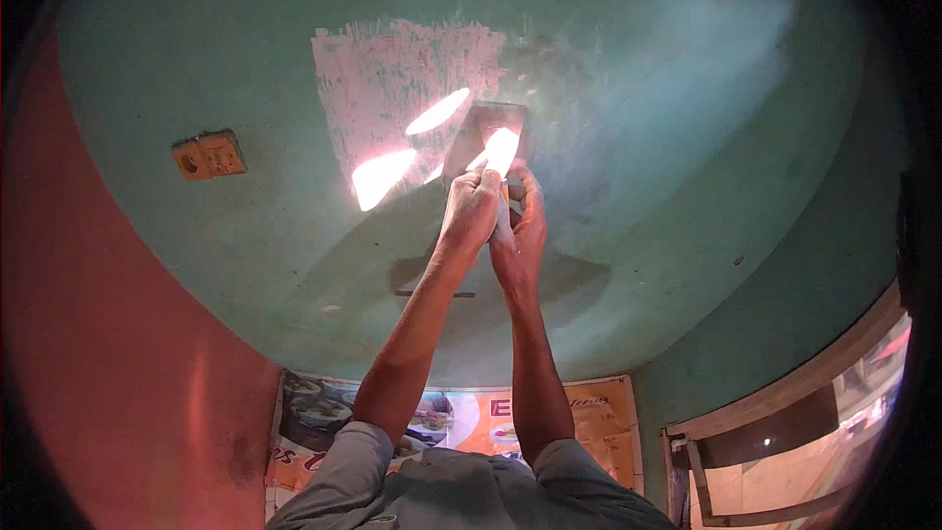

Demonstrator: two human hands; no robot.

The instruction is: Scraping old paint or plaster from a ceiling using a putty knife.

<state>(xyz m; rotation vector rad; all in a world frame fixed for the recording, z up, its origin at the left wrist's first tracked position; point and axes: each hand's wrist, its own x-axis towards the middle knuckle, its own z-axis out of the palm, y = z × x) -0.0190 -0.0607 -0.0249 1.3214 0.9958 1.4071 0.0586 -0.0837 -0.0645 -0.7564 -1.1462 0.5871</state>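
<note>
Both my hands are raised together in front of a green painted wall (pixel 662 184). Between them is a flat-bladed tool that looks like a putty knife (pixel 503 116), its blade upward and partly washed out by glare. My left hand (pixel 469 210) is closed, with its thumb against the tool's lower part. My right hand (pixel 521 232) grips it from the other side, fingers curled beside the blade. Whether there is a second blade cannot be made out. Behind the tool and to its left, a rough, streaky pale patch (pixel 397 73) covers part of the wall.
A double wall socket (pixel 208 154) is mounted left of the patch. A red wall (pixel 132 294) adjoins on the left. Below, behind my body, hangs a printed food banner (pixel 603 434). An open-framed window (pixel 773 449) lies at lower right. A short dark strip (pixel 434 294) shows near my left forearm.
</note>
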